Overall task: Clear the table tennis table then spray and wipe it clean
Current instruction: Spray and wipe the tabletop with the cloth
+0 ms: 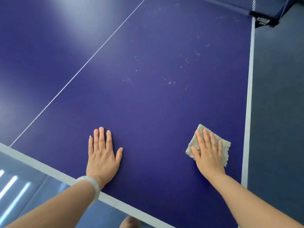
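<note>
The blue table tennis table [148, 104] fills the view, with a thin white centre line and white edge bands. Small white spray droplets [169, 82] speckle its right half, farther out than my hands. My right hand [207, 152] lies flat with straight fingers on a folded beige-grey cloth [224, 145], pressing it on the table near the right edge. Near the front edge my left hand [102, 153] rests flat on the bare surface, fingers straight, a pale bangle on its wrist.
The net and its black clamp post [263, 20] stand at the far right corner. Dark grey floor [279, 112] runs along the table's right side. Glossy floor with light reflections [14, 186] lies below the front edge.
</note>
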Available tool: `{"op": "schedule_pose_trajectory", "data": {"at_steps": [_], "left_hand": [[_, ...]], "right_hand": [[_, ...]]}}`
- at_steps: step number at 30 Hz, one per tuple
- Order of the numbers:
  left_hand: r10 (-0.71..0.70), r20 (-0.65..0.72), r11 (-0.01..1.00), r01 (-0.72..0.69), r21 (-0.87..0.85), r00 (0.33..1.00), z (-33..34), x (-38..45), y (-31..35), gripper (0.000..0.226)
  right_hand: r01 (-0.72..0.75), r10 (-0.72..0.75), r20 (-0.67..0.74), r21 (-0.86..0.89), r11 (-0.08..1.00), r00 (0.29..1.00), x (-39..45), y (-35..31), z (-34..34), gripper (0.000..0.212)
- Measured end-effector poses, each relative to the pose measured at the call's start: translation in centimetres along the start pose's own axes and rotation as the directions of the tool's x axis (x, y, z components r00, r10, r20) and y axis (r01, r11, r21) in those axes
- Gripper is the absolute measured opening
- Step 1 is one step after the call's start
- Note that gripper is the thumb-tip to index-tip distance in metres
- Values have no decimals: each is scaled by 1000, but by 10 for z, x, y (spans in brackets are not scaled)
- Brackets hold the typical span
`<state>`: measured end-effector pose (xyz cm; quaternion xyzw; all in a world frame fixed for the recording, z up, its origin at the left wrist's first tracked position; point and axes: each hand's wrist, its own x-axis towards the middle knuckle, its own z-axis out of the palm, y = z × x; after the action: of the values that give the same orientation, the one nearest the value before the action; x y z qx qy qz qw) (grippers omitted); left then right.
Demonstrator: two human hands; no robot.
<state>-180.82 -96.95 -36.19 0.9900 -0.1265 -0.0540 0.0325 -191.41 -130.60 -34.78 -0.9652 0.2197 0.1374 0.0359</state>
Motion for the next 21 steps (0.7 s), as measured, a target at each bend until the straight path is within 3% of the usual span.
{"op": "schedule_pose_trajectory", "data": {"at_steps": [6, 9, 11, 15, 21], "left_hand": [[-124, 14, 988, 124, -92, 992, -14, -1, 26, 71], [-131, -51, 973, 118, -200, 990, -21, -26, 91, 69], [-167, -21, 943, 154, -294, 986, -16, -46, 143, 67], [-336, 52, 876, 332, -350, 940, 1, -73, 223, 66], [-462, -31, 877, 451, -168, 887, 22, -77, 248, 70]], "right_hand": [[73, -73, -25, -3, 997, 997, 8, 9, 2, 64], [145, -145, -11, -8, 989, 989, 15, 16, 1, 63], [234, -234, 14, 11, 972, 972, 5, 23, 0, 63], [453, -452, -27, 34, 891, 892, -59, 56, 15, 64], [694, -694, -1, -27, 719, 720, -86, 128, 25, 62]]}}
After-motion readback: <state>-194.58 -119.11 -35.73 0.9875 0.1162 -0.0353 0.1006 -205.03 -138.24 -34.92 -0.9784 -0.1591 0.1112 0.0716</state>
